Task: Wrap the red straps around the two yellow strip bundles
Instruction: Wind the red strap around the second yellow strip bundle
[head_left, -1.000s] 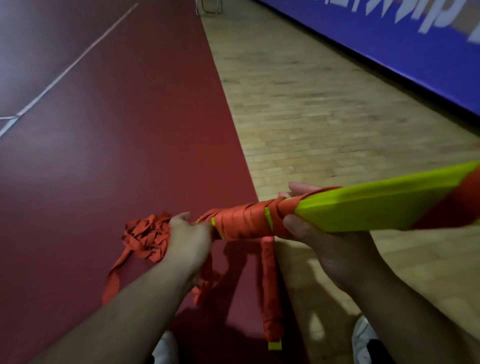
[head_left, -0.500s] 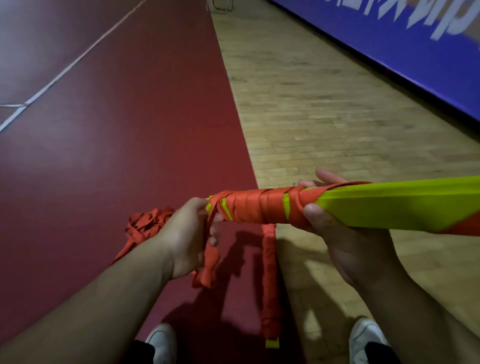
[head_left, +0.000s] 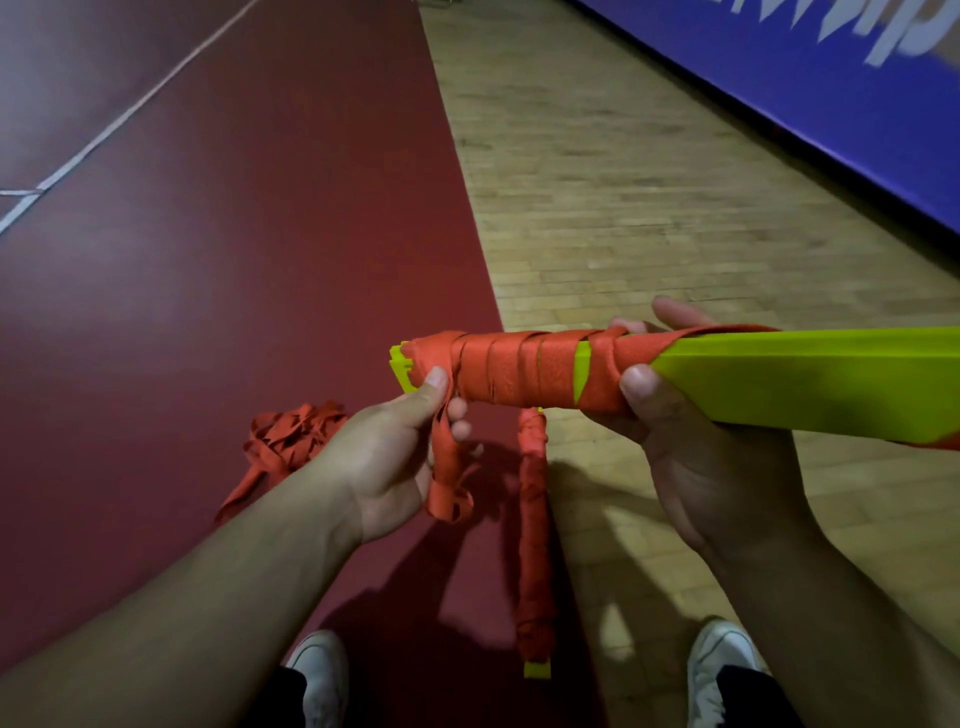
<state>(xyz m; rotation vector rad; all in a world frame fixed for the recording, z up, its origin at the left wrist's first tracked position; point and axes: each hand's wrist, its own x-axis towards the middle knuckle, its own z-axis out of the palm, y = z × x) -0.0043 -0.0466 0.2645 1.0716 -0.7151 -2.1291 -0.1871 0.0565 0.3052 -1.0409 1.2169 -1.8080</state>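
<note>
Nearest: my shoes (head_left: 317, 675), and between them the floor bundle (head_left: 532, 519), lying along the seam of mat and boards. It's red-wrapped nearly end to end, with a yellow tip at the near end. Looks finished. Risk: it's right at my feet, so one step could kick it and loosen the wrap.

At hand height: left hand (head_left: 384, 462) has its thumb pressed on the last turns at the bundle's end and its fingers curled round the loose tail (head_left: 447, 483) of the strap (head_left: 519, 374). Right hand (head_left: 696, 447) clamps the held bundle (head_left: 805, 379) at the inboard edge of the wrap, thumb in front, fingers behind. Held bundle is level, in the air, running off frame right.

Failure modes, my read:
- Tail is short and not tucked. If the left thumb lifts before it's locked under a turn, the outer turns could slacken and unwind.
- Turns are uneven and a yellow gap shows near the right thumb. Low tension there could let the strips fan.
- Wrap sits close to the end, with staggered yellow ends poking out. A pull toward that end could slide the turns off.
- Right grip alone carries the long part. If it slips, the bundle twists against the wrap.

Further out: strap pile (head_left: 291, 436) on the mat (head_left: 208, 260), tangled. Can't tell if it joins the tail; if so, snag risk. Beyond that, boards (head_left: 623, 208) and blue banner (head_left: 831, 104), no concern.
</note>
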